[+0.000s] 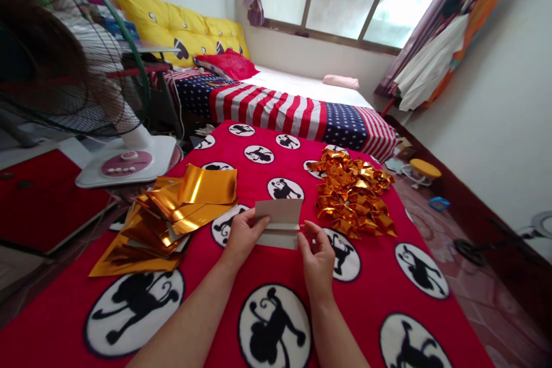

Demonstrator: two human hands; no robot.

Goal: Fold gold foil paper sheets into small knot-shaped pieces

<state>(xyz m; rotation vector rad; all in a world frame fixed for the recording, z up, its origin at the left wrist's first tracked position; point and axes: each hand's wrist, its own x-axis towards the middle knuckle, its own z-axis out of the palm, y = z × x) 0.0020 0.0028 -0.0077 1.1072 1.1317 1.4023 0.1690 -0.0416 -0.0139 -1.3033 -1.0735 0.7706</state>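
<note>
Red cloth underlies the foil sheets; right of them, left fingers clamp creased paper; right fingers meet its edge, grip unclear. Likely light, stiffish, crease-prone: hold the sides.

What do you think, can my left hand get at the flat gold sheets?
Probably yes: nothing stands between the left hand and the gold sheets, though it holds the grey paper.

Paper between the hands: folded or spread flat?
Partly folded: crosswise creases split the grey paper into panels at differing angles; the left hand pinches its left side.
</note>
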